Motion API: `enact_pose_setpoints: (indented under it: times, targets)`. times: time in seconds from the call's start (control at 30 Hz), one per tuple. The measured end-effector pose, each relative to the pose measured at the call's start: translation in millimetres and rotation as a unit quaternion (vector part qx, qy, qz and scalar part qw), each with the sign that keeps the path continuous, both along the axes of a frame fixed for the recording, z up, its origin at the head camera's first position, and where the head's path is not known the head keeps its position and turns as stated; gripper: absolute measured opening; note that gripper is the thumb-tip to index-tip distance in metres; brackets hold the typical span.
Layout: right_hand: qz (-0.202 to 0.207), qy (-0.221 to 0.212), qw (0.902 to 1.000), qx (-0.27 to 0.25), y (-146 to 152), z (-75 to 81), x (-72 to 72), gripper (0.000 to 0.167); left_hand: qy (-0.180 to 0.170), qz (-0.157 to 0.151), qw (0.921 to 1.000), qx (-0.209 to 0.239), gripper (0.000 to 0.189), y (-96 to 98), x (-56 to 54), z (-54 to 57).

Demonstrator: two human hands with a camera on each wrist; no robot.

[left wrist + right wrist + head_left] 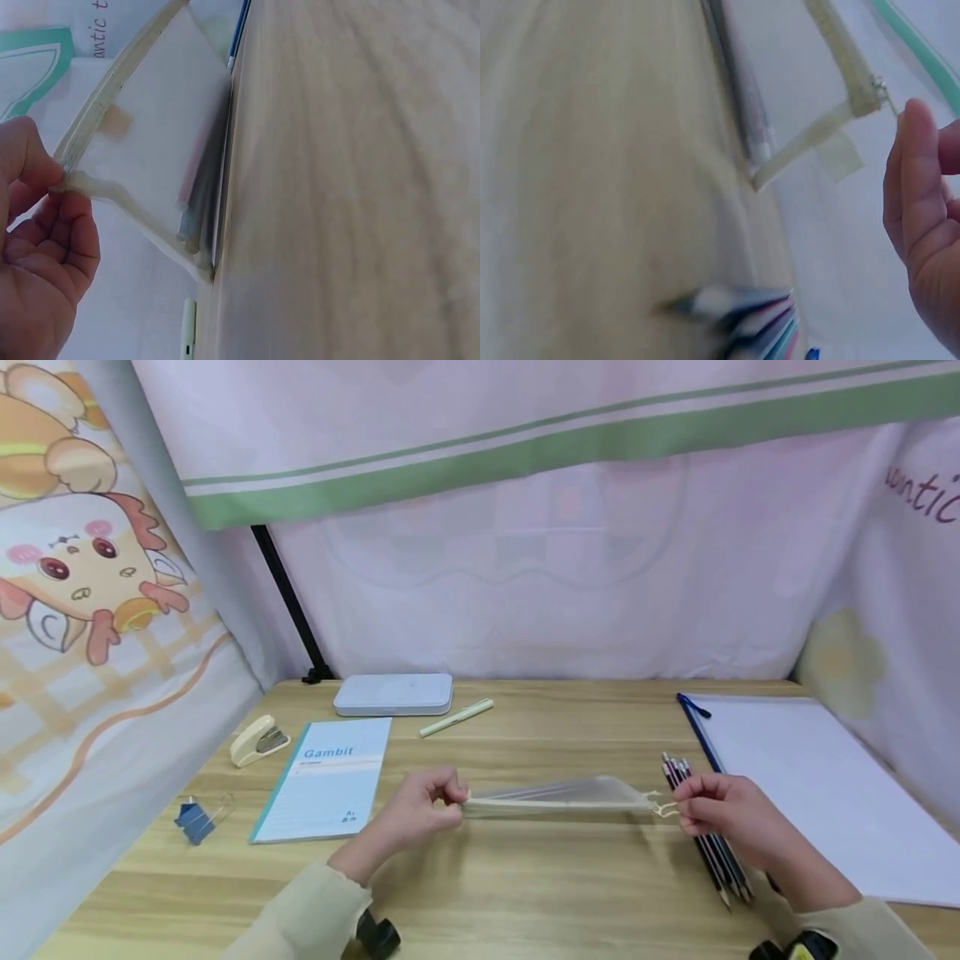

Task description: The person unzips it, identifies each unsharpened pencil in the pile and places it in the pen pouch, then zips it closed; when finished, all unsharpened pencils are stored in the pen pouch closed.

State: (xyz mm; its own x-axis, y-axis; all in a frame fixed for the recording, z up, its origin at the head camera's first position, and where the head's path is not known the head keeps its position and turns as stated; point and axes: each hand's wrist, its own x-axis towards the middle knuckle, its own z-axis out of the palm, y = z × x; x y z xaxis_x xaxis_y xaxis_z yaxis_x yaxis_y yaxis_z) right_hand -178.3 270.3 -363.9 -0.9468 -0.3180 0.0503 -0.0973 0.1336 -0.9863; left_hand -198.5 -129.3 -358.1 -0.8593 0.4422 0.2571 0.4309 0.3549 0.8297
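My left hand (420, 806) pinches one top corner of a see-through zip pouch (566, 795) with cream edging. The pouch stretches sideways above the table between both hands. At its other end, my right hand (727, 818) pinches the cream cord pull (666, 810) between thumb and fingers. Several slim, pen-like sticks (193, 176) lie along the bottom of the pouch in the left wrist view. The zip edge (847, 60) slants down toward my right fingertips in the right wrist view. Beside the right hand, a bundle of dark pencils (716, 860) lies on the table.
On the left are a notebook (322, 785), a cream stapler (258, 741) and blue binder clips (195, 821). Farther back lie a pale flat case (393, 695) and a light green pen (456, 717). A white pad (817, 785) with a blue edge covers the right side.
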Motion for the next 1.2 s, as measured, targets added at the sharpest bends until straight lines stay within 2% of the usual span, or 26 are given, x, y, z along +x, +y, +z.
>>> enact_pose_setpoints:
  times: [0.23, 0.4, 0.57, 0.67, 0.77, 1.03, 1.2]
  targets:
    - [0.035, -0.004, 0.9991, -0.022, 7.9, -9.3, 8.9, 0.017, 0.014, -0.035, 0.9993, -0.003, 0.015, -1.5, -2.2, -1.2]
    - [0.064, -0.003, 0.9974, -0.034, 5.3, -10.8, 11.4, 0.022, -0.002, -0.017, 0.9998, -0.013, 0.012, -5.5, -3.2, -1.5]
    - [0.084, -0.013, 0.9964, 0.003, -2.7, -12.0, 14.9, 0.017, -0.045, 0.005, 0.9988, -0.019, 0.010, -6.2, 0.9, -5.6]
    - [0.088, -0.026, 0.9951, 0.039, -11.1, -11.1, 13.8, 0.027, -0.077, 0.027, 0.9966, -0.009, 0.009, -8.1, 3.1, -8.4]
    - [0.089, -0.050, 0.9935, 0.050, -17.1, -12.0, 12.8, 0.034, -0.101, 0.048, 0.9937, -0.002, 0.009, -10.6, 4.8, -13.3]
    - [0.054, -0.103, 0.9920, 0.051, -25.3, -24.5, 15.6, 0.032, -0.181, 0.074, 0.9806, -0.011, 0.022, -12.0, 8.5, -23.5]
    - [0.034, -0.109, 0.9908, 0.074, -33.1, -28.4, 18.3, 0.029, -0.207, 0.088, 0.9743, -0.012, 0.027, -9.8, 8.9, -25.3]
